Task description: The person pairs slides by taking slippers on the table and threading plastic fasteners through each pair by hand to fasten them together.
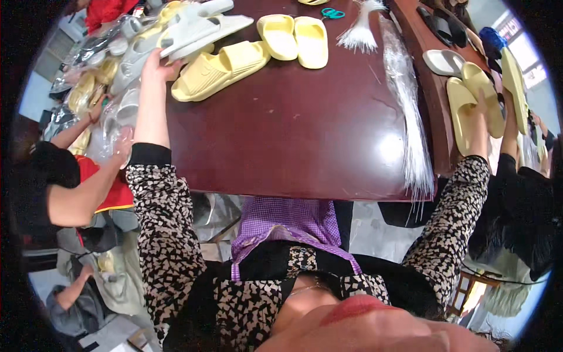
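At the far left of the table, my left hand point(157, 69) grips the end of a pair of light grey slippers point(214, 30); its fingertips are partly hidden by them. On the right, my right hand point(480, 108) holds a pair of pale yellow slippers point(460, 111) past the table's side edge. Part of that hand is covered by the slippers. Beside my left hand, one yellow pair point(220, 70) rests on its side, soles together. Another yellow pair point(295, 40) sits upright a little farther back.
The dark red table point(281, 135) spans the middle. White plastic ties point(402, 100) run along its right side, near a shorter bundle point(359, 32) and teal scissors point(333, 13). Bagged slippers point(94, 73) pile up at left. Co-workers' arms point(88, 188) reach in from both sides.
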`<state>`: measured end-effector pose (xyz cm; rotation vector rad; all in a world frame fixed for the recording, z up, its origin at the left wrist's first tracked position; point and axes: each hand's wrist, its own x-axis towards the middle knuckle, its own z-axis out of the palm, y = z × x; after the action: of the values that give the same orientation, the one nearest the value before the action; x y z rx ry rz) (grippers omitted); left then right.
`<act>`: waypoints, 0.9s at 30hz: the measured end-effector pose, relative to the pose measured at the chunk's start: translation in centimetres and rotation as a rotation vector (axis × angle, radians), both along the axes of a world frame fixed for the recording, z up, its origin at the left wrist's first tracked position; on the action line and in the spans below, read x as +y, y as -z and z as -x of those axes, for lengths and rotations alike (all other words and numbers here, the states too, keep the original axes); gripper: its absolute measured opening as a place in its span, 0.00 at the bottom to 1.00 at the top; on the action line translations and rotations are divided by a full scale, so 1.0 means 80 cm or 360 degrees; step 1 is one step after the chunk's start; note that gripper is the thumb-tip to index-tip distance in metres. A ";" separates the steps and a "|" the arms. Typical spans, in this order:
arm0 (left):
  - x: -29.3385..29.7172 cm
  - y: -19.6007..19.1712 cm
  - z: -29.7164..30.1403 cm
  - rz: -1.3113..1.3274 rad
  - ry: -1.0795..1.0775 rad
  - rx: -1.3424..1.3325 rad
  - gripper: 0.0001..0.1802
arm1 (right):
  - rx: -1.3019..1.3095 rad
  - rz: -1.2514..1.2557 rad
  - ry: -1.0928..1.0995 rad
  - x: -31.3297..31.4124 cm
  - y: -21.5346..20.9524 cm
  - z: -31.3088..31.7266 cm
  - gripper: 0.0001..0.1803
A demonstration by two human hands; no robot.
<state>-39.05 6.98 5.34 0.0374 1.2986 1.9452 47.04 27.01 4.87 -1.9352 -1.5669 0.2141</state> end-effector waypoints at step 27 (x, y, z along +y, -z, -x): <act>-0.181 0.100 -0.299 -0.0144 0.0869 0.0709 0.16 | 0.2046 0.0471 -0.0518 -0.276 0.114 0.341 0.16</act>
<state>-15.11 -7.47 -2.70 0.8243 1.2966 1.5584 19.75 4.94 -4.24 -1.1601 -0.9114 1.5304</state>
